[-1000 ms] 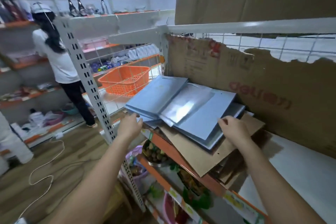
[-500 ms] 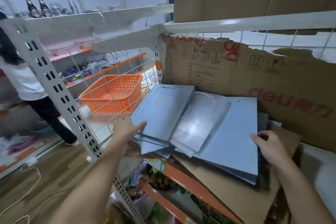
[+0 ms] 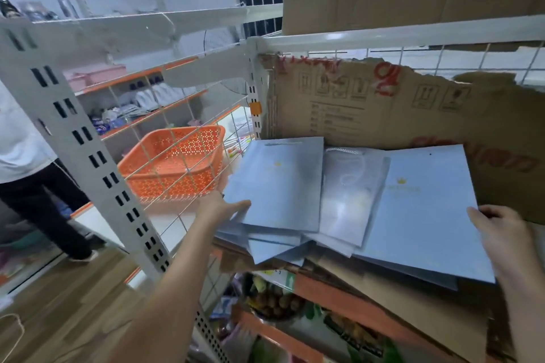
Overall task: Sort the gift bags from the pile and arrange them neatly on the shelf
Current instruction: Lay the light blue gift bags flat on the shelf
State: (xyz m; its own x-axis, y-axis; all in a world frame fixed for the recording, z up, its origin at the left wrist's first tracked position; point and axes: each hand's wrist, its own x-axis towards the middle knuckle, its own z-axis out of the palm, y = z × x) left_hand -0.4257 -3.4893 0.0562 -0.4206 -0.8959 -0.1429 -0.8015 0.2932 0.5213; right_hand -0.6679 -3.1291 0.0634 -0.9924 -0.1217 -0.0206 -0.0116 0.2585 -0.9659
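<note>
Shelf (image 3: 348, 300) holds flat cardboard (image 3: 413, 315), with loose pile of blue bags (image 3: 413, 215) on top. Orange basket (image 3: 174, 165) behind wire side, inside not visible. Since half second ago pile is less spread; right bag moved up toward left ones. Left hand (image 3: 219, 208) pinches left bag corner; right hand (image 3: 501, 233) grips right bag edge; hands well apart.

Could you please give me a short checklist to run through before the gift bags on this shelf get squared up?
1. Left hand on the left gift bag: ok, thumb on its near corner.
2. Right hand on the right gift bag: ok, at its right edge.
3. Bags aligned: not ok, fanned and overlapping.
4. Near edges supported: not ok, corners overhang the shelf.
5. Cardboard sheet underneath flat: cannot tell.
</note>
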